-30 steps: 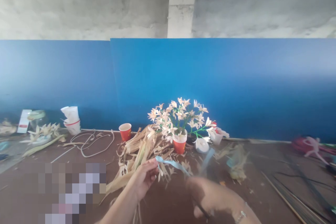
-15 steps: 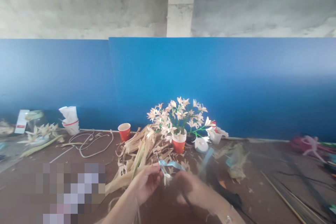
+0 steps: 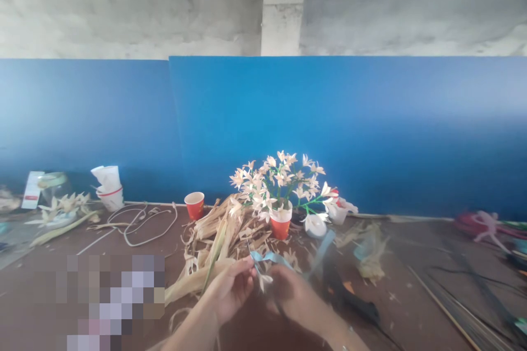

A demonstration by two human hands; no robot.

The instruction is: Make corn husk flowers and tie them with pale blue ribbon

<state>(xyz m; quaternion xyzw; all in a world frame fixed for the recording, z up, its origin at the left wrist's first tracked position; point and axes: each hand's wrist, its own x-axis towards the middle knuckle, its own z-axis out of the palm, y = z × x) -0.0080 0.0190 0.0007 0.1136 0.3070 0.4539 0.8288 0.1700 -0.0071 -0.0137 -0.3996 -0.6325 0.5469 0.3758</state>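
The left hand [image 3: 233, 289] pinches a thin stem with a small white flower [image 3: 264, 281] at its near end and a light blue ribbon [image 3: 269, 257] at its far end. The right hand [image 3: 288, 293] is blurred just right of the flower; its grip cannot be told. Beyond them, a red cup [image 3: 280, 226] holds cream flowers [image 3: 284, 178], with dry husks [image 3: 222, 230] spread to its left.

Blue panels [image 3: 329, 131] behind a brown bench [image 3: 144, 285]
Mottled grey concrete wall [image 3: 123, 5] above, with a paler pillar [image 3: 284, 11].
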